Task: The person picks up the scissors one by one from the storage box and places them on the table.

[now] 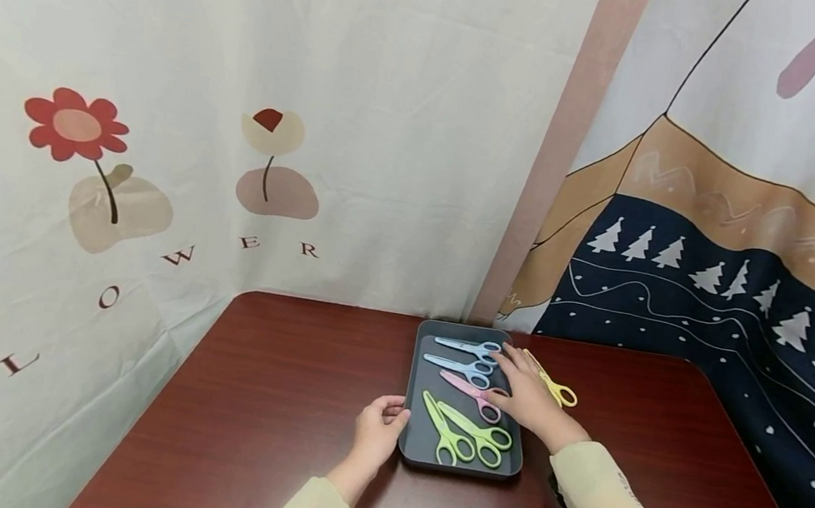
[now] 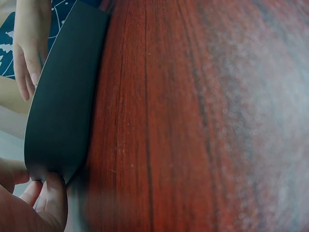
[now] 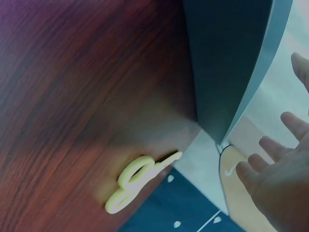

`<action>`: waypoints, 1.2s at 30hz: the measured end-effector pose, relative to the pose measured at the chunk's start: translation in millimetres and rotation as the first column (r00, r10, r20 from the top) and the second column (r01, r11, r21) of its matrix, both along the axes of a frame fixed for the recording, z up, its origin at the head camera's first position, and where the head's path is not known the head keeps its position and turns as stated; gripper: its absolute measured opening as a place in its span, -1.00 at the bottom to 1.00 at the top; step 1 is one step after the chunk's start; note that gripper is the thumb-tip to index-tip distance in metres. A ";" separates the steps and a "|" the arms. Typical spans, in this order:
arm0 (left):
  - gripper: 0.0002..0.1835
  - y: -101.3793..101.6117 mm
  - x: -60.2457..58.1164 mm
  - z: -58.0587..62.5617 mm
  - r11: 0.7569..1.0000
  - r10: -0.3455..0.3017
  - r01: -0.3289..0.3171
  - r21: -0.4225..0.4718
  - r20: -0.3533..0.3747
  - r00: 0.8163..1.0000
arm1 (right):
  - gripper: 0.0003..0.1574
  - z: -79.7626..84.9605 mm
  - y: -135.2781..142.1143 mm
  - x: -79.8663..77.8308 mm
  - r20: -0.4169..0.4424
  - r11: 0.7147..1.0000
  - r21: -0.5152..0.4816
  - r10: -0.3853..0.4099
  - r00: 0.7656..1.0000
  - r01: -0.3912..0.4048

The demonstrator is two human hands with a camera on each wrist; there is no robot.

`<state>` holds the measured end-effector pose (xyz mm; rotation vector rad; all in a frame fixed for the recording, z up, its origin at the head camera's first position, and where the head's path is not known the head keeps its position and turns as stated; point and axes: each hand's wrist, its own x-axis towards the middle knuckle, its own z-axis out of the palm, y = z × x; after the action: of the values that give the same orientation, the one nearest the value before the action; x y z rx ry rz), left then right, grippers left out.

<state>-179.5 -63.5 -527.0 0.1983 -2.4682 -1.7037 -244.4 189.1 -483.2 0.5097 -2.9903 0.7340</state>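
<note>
A dark grey tray [image 1: 410,447] lies on the table with two blue scissors, a pink pair [image 1: 465,385] and two green pairs in it. The upper blue scissors [image 1: 468,347] and lower blue scissors [image 1: 456,369] point left, above the green scissors [image 1: 484,432]. My left hand [image 1: 378,433] holds the tray's left side, its curled fingers [image 2: 55,195] against the outer wall. Over the tray's right rim reaches my right hand [image 1: 531,394], fingers spread near the blue and pink handles, gripping nothing. Yellow scissors [image 1: 559,391] lie outside the tray, partly behind the right hand.
The reddish-brown table [image 1: 269,406] carries the tray near its far edge. Behind it hang a pale curtain [image 1: 408,120] with printed flowers and a dark blue patterned cloth [image 1: 675,293] at the right.
</note>
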 end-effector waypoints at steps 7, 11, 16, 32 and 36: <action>-0.78 -0.3 0.6 -0.7 1.000 0.001 -0.001 -0.005 0.009 1.000 | -0.10 -2.1 -11.5 7.6 -0.013 0.994 0.000 0.107 0.994 -0.107; -0.78 -0.3 0.6 -1.5 1.000 0.003 -0.003 -0.004 0.003 1.000 | -0.10 -4.9 -15.6 11.1 0.007 0.990 -0.001 0.142 0.990 -0.142; -0.78 -0.2 0.8 -1.8 1.000 0.004 -0.004 -0.008 0.003 1.000 | -0.12 -7.9 -19.6 12.7 0.072 0.991 0.041 0.123 0.990 -0.127; -0.78 -0.9 2.5 0.0 1.000 0.022 -0.022 -0.001 -0.005 1.000 | -0.29 -9.6 -25.1 13.0 0.073 0.977 0.171 0.119 0.990 -0.130; -0.79 -0.5 2.5 0.5 1.000 0.018 -0.018 -0.005 -0.005 1.000 | -0.35 -9.6 -24.4 11.9 0.072 0.966 0.232 0.100 0.992 -0.114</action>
<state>-177.0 -64.0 -526.5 0.2148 -2.4601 -1.6888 -232.5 164.8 -492.8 0.6750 -3.1453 0.4048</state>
